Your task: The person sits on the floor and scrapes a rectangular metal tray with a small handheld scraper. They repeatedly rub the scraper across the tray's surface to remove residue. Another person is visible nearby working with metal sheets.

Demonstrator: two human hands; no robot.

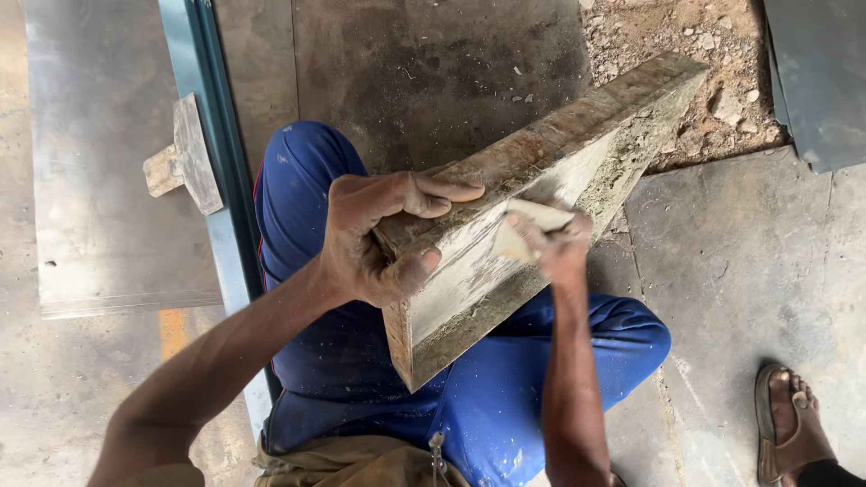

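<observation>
A long dusty wooden block [559,149] rests slanted across my lap, its near end over my blue trousers [307,180] and its far end toward the dirt patch. My left hand [374,234] is shut on the block's near end, thumb under and fingers over the top edge. My right hand [555,243] presses a small folded piece of pale sandpaper [528,225] against the block's light side face.
A grey metal sheet [99,153] lies at the left with a teal metal bar [203,81] along it and a small trowel-like tool [185,162]. Loose dirt and stones [704,63] lie at the top right. Another person's sandalled foot [789,424] stands at the bottom right.
</observation>
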